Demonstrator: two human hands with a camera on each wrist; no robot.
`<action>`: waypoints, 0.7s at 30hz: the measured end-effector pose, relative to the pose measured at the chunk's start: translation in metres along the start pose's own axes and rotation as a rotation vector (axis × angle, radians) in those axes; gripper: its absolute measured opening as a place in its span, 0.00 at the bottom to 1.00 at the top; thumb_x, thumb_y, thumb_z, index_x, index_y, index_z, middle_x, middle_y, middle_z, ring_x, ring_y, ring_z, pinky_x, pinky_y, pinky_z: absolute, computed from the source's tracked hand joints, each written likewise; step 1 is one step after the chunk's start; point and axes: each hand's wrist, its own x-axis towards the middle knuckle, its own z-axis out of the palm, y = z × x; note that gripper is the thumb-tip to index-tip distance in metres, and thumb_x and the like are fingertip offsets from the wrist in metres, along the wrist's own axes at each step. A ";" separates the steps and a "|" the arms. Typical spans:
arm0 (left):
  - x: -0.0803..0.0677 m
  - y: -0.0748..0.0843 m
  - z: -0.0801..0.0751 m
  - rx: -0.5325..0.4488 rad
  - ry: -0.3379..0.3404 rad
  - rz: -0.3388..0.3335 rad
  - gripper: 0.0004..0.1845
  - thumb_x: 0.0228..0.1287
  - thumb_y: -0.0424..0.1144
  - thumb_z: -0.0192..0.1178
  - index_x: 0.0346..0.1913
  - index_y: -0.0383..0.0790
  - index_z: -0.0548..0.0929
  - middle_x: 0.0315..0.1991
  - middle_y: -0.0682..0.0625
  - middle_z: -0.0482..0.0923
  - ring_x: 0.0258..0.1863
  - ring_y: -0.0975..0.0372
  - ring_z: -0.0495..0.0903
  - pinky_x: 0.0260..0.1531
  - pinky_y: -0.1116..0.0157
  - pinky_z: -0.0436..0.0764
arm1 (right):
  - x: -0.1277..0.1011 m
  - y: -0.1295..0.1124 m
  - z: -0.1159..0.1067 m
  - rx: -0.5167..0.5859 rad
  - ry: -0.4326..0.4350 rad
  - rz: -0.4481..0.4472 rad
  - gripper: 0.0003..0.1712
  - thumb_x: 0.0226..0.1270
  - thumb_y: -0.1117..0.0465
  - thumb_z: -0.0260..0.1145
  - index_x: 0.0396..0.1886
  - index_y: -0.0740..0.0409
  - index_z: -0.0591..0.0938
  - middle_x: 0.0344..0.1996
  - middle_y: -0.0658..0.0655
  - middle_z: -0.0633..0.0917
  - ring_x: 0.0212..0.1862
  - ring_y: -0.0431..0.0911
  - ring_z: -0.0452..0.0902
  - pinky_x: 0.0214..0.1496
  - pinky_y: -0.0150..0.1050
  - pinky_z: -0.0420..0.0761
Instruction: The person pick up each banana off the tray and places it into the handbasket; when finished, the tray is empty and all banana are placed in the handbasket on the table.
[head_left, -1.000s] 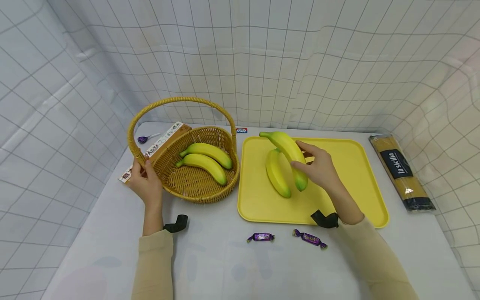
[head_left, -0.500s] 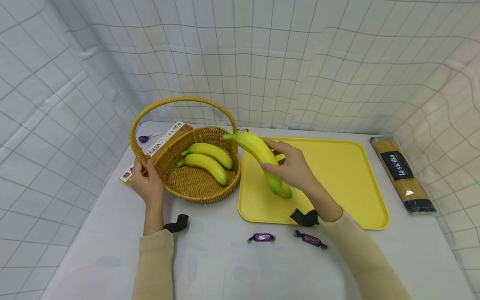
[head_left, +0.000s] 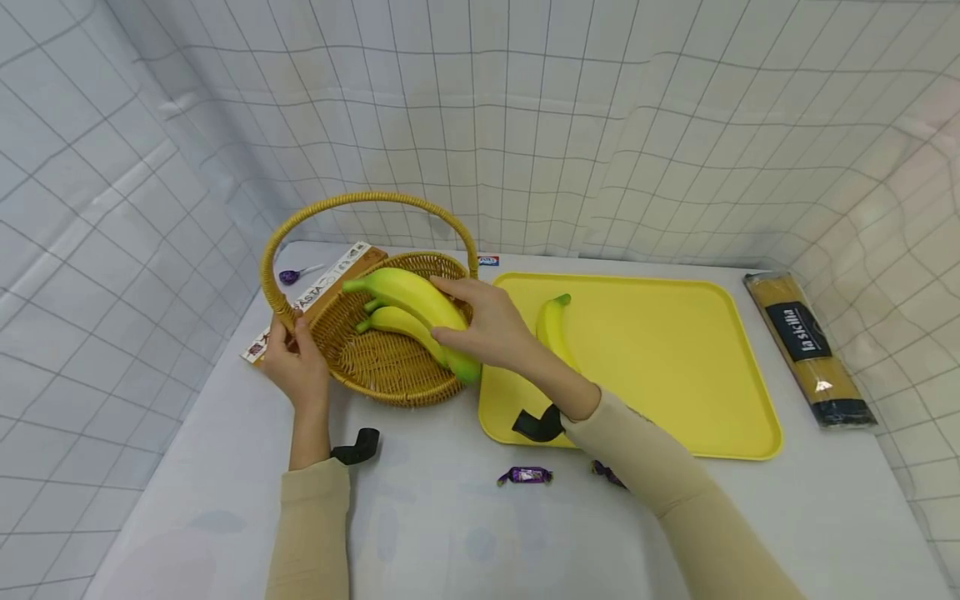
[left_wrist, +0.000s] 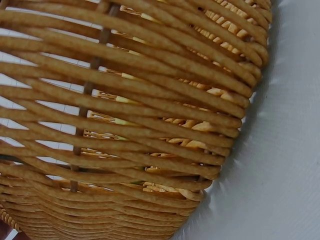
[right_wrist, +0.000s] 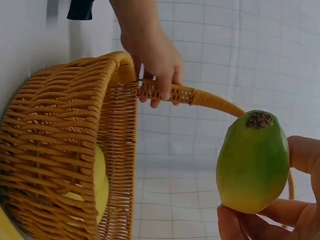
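Observation:
My right hand (head_left: 486, 321) grips a yellow banana (head_left: 420, 302) with green ends, above the wicker basket (head_left: 375, 371). In the right wrist view the banana's green tip (right_wrist: 254, 162) faces the camera between thumb and fingers. Two more bananas lie in the basket, one partly hidden beneath the held one; the nearer banana (head_left: 401, 323) shows more. My left hand (head_left: 297, 364) holds the left base of the arched basket handle (head_left: 367, 198). The left wrist view is filled by the woven basket wall (left_wrist: 125, 100). One banana (head_left: 553, 329) lies on the yellow tray (head_left: 660, 367), partly behind my right forearm.
A pasta box (head_left: 330, 283) lies behind the basket, with a purple lollipop (head_left: 288, 277) beside it. Two purple wrapped candies, one of them a candy (head_left: 527, 475) in full view, lie before the tray. A spaghetti pack (head_left: 810, 350) lies at the right.
My right hand has carried the banana leftward from over the tray to over the basket. The banana on the tray shows again from behind it. My left hand stays on the handle.

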 end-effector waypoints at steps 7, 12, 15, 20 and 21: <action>0.001 0.000 0.000 -0.008 -0.003 0.011 0.14 0.71 0.36 0.53 0.46 0.27 0.82 0.36 0.42 0.82 0.28 0.74 0.69 0.29 0.75 0.67 | 0.027 0.003 0.034 -0.050 -0.089 0.068 0.38 0.58 0.54 0.69 0.70 0.53 0.72 0.55 0.54 0.83 0.48 0.44 0.78 0.38 0.29 0.75; 0.001 0.000 -0.001 -0.003 -0.003 0.011 0.14 0.71 0.36 0.53 0.47 0.27 0.83 0.39 0.37 0.83 0.28 0.74 0.69 0.29 0.76 0.67 | 0.037 0.009 0.057 -0.071 -0.130 0.073 0.37 0.59 0.53 0.68 0.70 0.53 0.72 0.47 0.53 0.84 0.38 0.41 0.76 0.35 0.29 0.72; 0.001 -0.001 -0.001 0.002 -0.003 0.000 0.15 0.71 0.36 0.53 0.48 0.27 0.83 0.40 0.38 0.83 0.29 0.74 0.70 0.30 0.76 0.68 | 0.042 0.012 0.069 -0.090 -0.145 0.071 0.37 0.58 0.53 0.69 0.69 0.54 0.72 0.46 0.52 0.85 0.36 0.40 0.75 0.35 0.28 0.72; 0.000 -0.001 -0.001 0.002 -0.010 -0.013 0.16 0.72 0.37 0.52 0.49 0.28 0.82 0.41 0.39 0.83 0.31 0.74 0.71 0.31 0.76 0.68 | 0.046 0.019 0.086 -0.128 -0.167 0.112 0.36 0.58 0.53 0.69 0.68 0.54 0.74 0.51 0.51 0.85 0.35 0.38 0.74 0.32 0.27 0.71; 0.000 -0.001 -0.001 0.003 -0.010 -0.014 0.16 0.72 0.37 0.52 0.48 0.28 0.82 0.41 0.39 0.83 0.31 0.74 0.71 0.31 0.76 0.68 | 0.047 0.020 0.088 -0.135 -0.172 0.121 0.35 0.59 0.53 0.70 0.67 0.54 0.74 0.51 0.51 0.85 0.34 0.38 0.74 0.32 0.27 0.71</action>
